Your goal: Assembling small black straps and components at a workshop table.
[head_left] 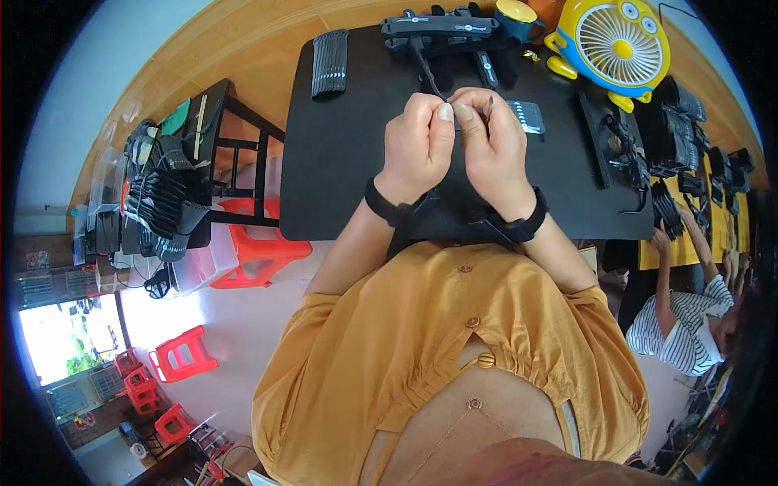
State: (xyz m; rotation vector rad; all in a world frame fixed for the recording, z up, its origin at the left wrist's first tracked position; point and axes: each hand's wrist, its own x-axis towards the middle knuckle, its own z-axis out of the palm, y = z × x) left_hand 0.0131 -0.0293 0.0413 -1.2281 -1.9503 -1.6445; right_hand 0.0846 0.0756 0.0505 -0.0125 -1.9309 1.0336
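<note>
Above the black table (pixel 348 170), my two hands meet with thumbs side by side. My left hand (pixel 416 150) is closed, its thumb and forefinger pinching the lower end of a thin black strap (pixel 429 75). That strap runs up to a pile of black padded bands (pixel 440 28) at the far edge. Closed beside it, my right hand (pixel 498 154) has a small dark pointed piece showing at its forefinger; what it grips is mostly hidden. Just beyond the right hand lies a clear flat pack (pixel 528 117). Each wrist wears a black band.
Near the far left corner lies a stack of grey-black strips (pixel 330 64). A yellow-blue fan (pixel 620 50) and a mug (pixel 517 19) stand far right. Black straps (pixel 628 154) line the right edge. Red stools (pixel 259 251) are at left; a person in stripes (pixel 681 324) works at right.
</note>
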